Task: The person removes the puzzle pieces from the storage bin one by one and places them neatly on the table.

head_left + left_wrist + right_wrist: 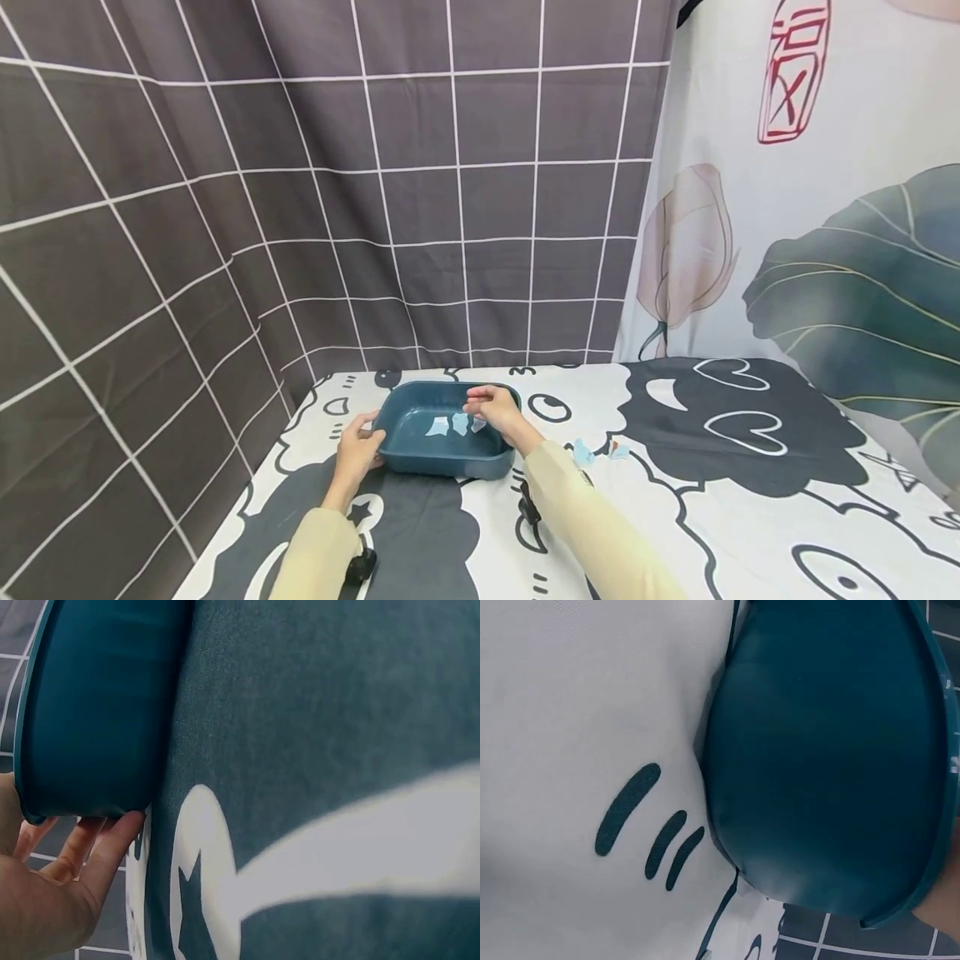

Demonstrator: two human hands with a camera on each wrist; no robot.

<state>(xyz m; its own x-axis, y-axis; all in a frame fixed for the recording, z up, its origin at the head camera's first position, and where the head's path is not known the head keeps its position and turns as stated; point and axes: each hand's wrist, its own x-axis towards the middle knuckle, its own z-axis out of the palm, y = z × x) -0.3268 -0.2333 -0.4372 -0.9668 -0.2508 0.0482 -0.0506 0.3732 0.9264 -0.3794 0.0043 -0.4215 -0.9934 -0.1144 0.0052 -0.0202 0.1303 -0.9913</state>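
A dark teal plastic basin (450, 464) stands on the patterned cloth. At its left end my left hand (357, 450) grips it, thumb at the rim and fingers against the outer wall; the left wrist view shows these fingers (112, 844) low on the wall. My right hand (497, 410) hangs over the basin's right part, fingers pointing left and slightly bent, with nothing visible between them. Inside the basin lie a whitish piece (438, 426), a pale blue piece (461, 423) and another small pale piece (478, 424) below the right fingertips. In the right wrist view the basin wall hides most of that hand.
Right of the basin, a light blue piece (582, 452) and a small piece with blue and reddish-brown parts (618, 450) lie on the cloth (547, 533). A dark grid-patterned curtain (495, 208) hangs behind, and a floral curtain (750, 208) on the right.
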